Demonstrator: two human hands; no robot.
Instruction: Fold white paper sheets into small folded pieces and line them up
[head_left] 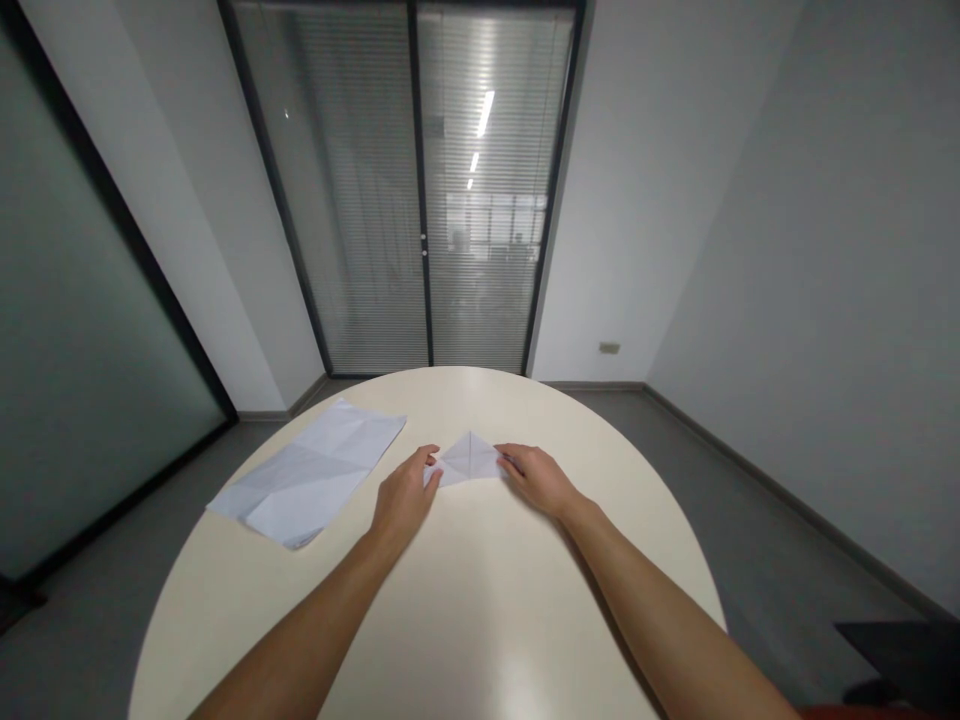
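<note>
A small folded sheet of white paper (470,460) lies on the round table between my hands, its peak pointing away from me and a crease running down its middle. My left hand (407,492) pinches the paper's left end between thumb and fingers. At the right end, my right hand (541,478) grips the other corner, with the fingertips partly hiding it. The paper's lower edge is slightly bowed toward me.
Creased white sheets of paper (311,475) lie at the left of the cream round table (480,600), reaching its edge. Beyond stand glass doors with blinds (424,190). A dark object (907,655) shows at the lower right.
</note>
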